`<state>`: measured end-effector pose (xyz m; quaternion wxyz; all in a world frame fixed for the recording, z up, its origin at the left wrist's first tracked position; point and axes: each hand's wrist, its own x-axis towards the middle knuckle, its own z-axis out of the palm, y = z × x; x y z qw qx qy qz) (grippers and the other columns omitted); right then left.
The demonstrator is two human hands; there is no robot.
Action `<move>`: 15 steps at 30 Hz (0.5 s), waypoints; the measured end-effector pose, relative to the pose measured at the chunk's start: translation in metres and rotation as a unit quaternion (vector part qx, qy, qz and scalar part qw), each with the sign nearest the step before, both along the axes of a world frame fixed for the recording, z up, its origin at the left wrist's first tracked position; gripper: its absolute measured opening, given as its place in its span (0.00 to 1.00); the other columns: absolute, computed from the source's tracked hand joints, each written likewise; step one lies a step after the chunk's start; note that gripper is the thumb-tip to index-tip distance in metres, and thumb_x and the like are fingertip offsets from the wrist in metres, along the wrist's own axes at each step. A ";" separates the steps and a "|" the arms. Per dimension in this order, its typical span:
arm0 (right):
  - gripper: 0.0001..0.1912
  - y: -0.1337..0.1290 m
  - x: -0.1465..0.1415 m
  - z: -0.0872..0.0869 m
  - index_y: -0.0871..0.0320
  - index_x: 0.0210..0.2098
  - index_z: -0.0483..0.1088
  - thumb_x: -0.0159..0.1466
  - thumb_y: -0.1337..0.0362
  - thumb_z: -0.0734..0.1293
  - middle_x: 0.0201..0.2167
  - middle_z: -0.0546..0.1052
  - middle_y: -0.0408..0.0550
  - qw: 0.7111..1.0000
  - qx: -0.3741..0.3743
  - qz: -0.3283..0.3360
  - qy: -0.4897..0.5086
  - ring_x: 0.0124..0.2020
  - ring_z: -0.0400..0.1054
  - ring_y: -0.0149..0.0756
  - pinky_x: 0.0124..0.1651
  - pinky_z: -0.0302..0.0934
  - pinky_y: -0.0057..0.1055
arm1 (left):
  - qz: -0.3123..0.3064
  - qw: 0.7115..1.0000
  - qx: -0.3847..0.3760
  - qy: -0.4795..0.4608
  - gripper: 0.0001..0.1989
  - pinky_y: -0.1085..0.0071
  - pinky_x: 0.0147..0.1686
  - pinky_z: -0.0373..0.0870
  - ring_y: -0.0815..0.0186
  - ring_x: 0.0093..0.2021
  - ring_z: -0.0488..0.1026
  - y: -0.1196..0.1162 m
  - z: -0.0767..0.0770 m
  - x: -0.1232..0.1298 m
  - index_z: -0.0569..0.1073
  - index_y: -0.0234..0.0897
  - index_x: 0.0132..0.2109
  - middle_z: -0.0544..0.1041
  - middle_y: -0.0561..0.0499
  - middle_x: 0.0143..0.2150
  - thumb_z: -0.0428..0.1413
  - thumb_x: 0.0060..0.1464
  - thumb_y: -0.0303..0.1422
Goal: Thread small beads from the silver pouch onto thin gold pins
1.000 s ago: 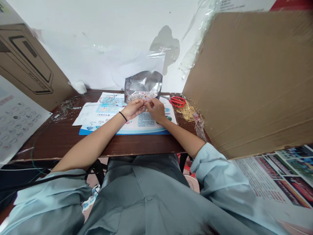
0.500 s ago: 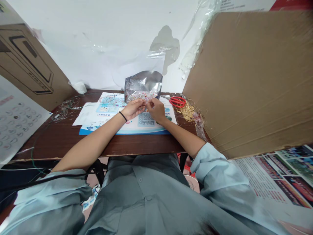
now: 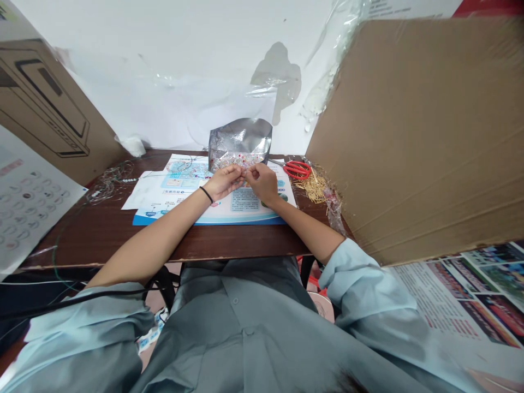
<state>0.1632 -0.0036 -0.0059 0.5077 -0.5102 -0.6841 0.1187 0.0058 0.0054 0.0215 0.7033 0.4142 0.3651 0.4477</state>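
Head view: foil pouch (image 3: 239,139) holds colourful beads (image 3: 237,161); hands (image 3: 223,183) pinch something tiny (image 3: 245,172) before it.

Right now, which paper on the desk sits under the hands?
The blue-edged printed leaflet, beneath the left hand and right hand; the white sheet at its left edge has no hand on it.

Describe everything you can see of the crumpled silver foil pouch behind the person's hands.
The crumpled silver foil pouch is a shiny metallic bag, standing roughly upright at the back of the dark wooden table before the white wall. Small multicoloured glittering pieces, too small to identify, fill its lower front. Its base meets a printed blue-and-white leaflet. The left hand and right hand are just in front of it, hiding its bottom edge; whether they touch it cannot be told.
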 end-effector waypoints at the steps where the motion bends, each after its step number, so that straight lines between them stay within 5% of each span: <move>1: 0.12 0.000 0.000 0.000 0.53 0.28 0.65 0.67 0.65 0.69 0.28 0.72 0.40 1.000 0.001 0.000 0.001 0.32 0.65 0.33 0.41 0.60 0.33 | 0.001 1.000 0.001 0.002 0.07 0.81 0.35 0.75 0.76 0.28 0.75 0.000 0.000 0.000 0.76 0.31 0.37 0.79 0.52 0.30 0.59 0.66 0.21; 15: 0.13 -0.005 -0.001 0.006 0.53 0.27 0.64 0.66 0.68 0.69 0.27 0.71 0.39 1.000 -0.004 0.000 0.002 0.32 0.65 0.33 0.42 0.61 0.34 | 0.015 1.000 -0.012 0.012 0.04 0.78 0.39 0.77 0.75 0.31 0.76 0.002 -0.003 0.000 0.77 0.32 0.39 0.80 0.51 0.32 0.61 0.65 0.22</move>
